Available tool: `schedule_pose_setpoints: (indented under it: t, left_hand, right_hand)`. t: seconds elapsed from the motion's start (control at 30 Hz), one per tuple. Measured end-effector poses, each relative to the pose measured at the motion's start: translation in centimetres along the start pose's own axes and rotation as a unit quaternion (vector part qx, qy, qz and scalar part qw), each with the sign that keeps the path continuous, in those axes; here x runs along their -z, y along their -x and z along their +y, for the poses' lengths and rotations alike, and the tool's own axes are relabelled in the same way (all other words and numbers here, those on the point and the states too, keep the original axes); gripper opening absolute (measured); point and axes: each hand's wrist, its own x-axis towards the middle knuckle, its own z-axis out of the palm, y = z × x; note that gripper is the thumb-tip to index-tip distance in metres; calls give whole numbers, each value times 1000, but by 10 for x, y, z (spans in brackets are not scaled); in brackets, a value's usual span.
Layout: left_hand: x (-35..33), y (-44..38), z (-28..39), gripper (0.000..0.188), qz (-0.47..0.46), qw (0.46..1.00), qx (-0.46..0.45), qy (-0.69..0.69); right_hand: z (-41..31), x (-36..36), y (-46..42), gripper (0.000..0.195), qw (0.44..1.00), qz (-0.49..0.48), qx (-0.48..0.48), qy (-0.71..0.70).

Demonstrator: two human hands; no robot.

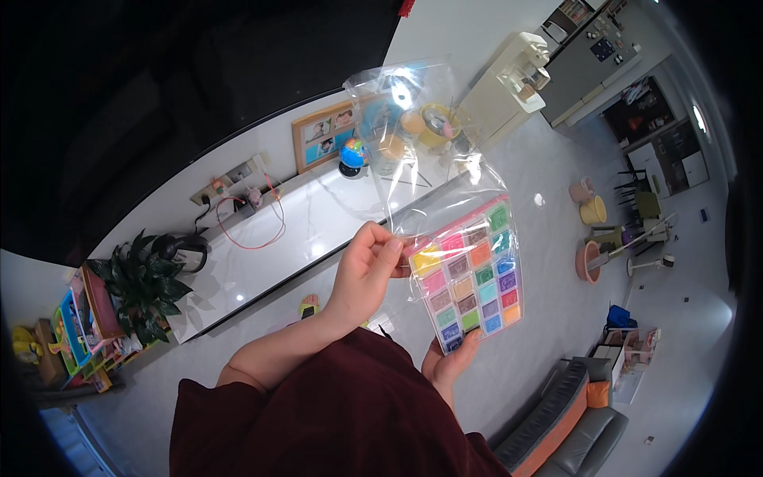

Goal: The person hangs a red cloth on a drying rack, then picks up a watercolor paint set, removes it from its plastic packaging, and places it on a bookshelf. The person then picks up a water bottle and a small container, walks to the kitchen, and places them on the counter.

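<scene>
A flat, pink-edged case of small coloured squares [468, 280], possibly ink pads, is held up tilted before my chest. It sits at the lower end of a clear plastic bag [444, 185], whose loose upper part stretches away over the cabinet. With thumb and fingers, my left hand [366, 271] pinches the bag at the case's upper left corner. My right hand [450, 361] grips the case's bottom edge, thumb on the front; its other fingers are mostly hidden behind.
A white marble-look cabinet top [268, 238] carries a small globe [354, 152], a photo frame [304, 149], a kettle [191, 253] and a leafy plant [140, 280]. Behind the bag are jars and a yellow container [440, 134]. A sofa [560, 423] stands lower right.
</scene>
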Motion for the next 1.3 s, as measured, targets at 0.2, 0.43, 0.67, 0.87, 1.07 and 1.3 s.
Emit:
schedule_pose_setpoints:
  t: [0.2,0.43,0.67,0.87,1.07,1.3]
  left_hand:
    - [-4,7,5,12,-20,998,-51,-14]
    - [-12,14,3,19,-41,998,-39,10]
    - [-4,11,1,25,-68,997,-15,29]
    - [-3,3,10,28,-59,997,13,-52]
    - [-8,7,4,36,-52,996,-22,-65]
    - [-9,13,-2,42,-43,997,-62,-35]
  right_hand:
    - [-4,-6,5,61,999,26,17,26]
    - [-5,-14,8,58,998,20,52,34]
    - [-2,-7,6,55,997,16,73,38]
    - [1,2,7,53,996,12,78,41]
    - [-1,-1,7,52,998,-3,64,27]
    - [-4,-7,6,57,999,-22,40,11]
